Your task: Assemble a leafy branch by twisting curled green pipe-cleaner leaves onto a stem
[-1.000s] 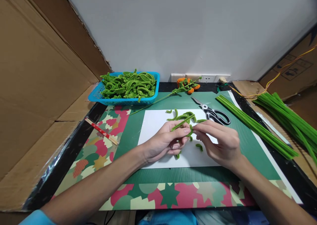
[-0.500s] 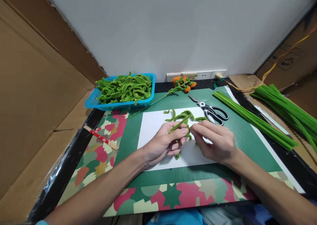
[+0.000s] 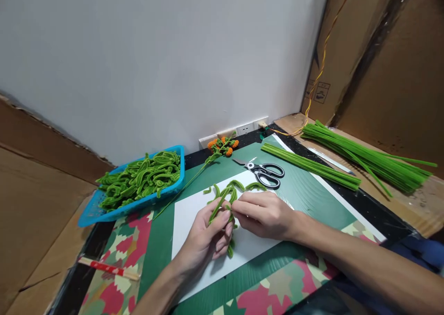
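Over the white paper [image 3: 185, 229], my left hand [image 3: 208, 234] is closed on a bent green pipe cleaner [image 3: 219, 207], with the strip standing out above the thumb. My right hand [image 3: 268, 215] meets it there, thumb and fingers pinched at the same piece; the exact pinch point is partly hidden by the fingers. Short curled green pipe cleaner pieces [image 3: 237, 184] lie on the paper just behind and below both hands. Black-handled scissors [image 3: 268, 173] rest on the green mat beyond my right hand, blades partly apart.
A blue basket [image 3: 182, 167] heaped with bent green pieces stands at the left. An orange flower stem [image 3: 215, 155] lies near the wall sockets [image 3: 245, 129]. Long pipe cleaners [image 3: 312, 164] and a larger bundle [image 3: 367, 155] lie right. Chopsticks in a red wrapper [image 3: 109, 268] lie left.
The view has turned to the right and tilted, so everything appears shifted left. My hands stay together at the same pipe cleaner, with only slight finger movement.
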{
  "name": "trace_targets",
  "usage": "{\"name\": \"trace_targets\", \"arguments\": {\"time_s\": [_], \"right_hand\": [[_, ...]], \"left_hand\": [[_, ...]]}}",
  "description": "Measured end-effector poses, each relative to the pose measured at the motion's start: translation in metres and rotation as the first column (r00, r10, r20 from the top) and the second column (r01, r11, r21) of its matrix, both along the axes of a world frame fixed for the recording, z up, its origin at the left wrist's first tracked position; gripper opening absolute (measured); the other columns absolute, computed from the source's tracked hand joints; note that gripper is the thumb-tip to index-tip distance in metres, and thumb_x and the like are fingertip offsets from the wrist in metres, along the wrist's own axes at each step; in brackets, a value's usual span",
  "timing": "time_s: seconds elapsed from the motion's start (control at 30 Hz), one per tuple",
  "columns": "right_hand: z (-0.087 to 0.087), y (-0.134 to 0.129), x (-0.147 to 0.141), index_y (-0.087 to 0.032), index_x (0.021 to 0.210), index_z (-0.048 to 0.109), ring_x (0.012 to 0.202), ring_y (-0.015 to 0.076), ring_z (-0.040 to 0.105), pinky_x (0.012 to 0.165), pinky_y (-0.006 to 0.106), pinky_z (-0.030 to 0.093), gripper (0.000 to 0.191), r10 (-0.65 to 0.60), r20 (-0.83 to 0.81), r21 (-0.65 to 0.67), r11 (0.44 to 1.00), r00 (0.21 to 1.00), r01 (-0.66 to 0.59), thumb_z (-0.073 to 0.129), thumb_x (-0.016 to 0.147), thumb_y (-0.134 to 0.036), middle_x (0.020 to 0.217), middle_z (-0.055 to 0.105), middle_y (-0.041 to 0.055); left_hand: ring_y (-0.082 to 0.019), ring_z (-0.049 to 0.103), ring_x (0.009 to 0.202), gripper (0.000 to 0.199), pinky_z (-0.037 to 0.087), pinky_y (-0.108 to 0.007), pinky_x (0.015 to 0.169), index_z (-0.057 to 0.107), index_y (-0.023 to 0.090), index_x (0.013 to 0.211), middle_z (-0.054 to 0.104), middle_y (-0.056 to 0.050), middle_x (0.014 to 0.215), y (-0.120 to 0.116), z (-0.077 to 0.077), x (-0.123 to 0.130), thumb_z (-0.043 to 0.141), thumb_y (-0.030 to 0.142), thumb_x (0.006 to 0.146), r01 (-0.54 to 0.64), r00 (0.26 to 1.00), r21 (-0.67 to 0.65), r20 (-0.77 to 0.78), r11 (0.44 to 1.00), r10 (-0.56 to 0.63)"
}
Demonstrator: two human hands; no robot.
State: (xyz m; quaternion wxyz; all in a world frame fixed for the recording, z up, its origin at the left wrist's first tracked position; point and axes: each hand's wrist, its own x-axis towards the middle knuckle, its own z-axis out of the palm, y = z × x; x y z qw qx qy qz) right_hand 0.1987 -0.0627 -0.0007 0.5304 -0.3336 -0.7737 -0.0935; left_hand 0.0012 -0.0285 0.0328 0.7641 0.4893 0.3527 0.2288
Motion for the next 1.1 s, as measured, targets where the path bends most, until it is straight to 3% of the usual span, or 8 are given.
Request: {"name": "trace_targets", "arguments": {"time_s": [0.37,0.53,0.73,1.1], "right_hand": [[0.009,-0.002,0.015,-0.016,0.119,0.068,0.08,0.0175,0.072,0.065,0.028,0.054,0.016,0.067,-0.061,-0.136,0.988,0.996,-0.075,0.058,0.107,-0.012,0.098,0.078,0.0088],[0.011,-0.004,0.016,-0.018,0.112,0.071,0.079,0.0161,0.069,0.068,0.027,0.053,0.012,0.158,-0.151,-0.307,0.931,0.976,-0.199,0.06,0.107,-0.015,0.097,0.076,0.0068],[0.009,-0.003,0.014,-0.019,0.106,0.072,0.074,0.0139,0.063,0.065,0.025,0.048,0.009,0.172,-0.135,-0.446,0.869,0.976,-0.215,0.064,0.106,-0.018,0.091,0.072,0.0034],[0.003,-0.003,0.005,-0.018,0.097,0.07,0.065,0.0122,0.061,0.058,0.024,0.047,0.007,0.151,-0.171,-0.273,0.942,0.974,-0.194,0.065,0.101,-0.015,0.081,0.071,0.0013]], "left_hand": [[-0.001,0.033,0.04,0.041,0.032,-0.011,0.037,0.055,0.022,0.121,0.06,0.007,0.069,-0.001,-0.003,-0.002,0.08,0.046,0.098,0.116,0.993,0.029,-0.003,0.993,-0.116],[-0.001,0.034,0.04,0.04,0.031,-0.013,0.037,0.059,0.02,0.115,0.059,0.006,0.07,-0.002,-0.004,-0.001,0.078,0.052,0.098,0.12,0.993,0.056,-0.026,0.991,-0.119],[-0.002,0.028,0.042,0.043,0.026,-0.012,0.038,0.059,0.02,0.105,0.041,0.012,0.061,-0.002,-0.004,0.0,0.08,0.056,0.094,0.085,0.989,0.132,-0.13,0.988,-0.068],[-0.002,0.027,0.041,0.039,0.02,-0.012,0.036,0.055,0.02,0.092,0.051,0.008,0.064,-0.006,0.001,-0.001,0.082,0.049,0.092,0.087,0.989,0.066,-0.128,0.994,-0.078]]}}
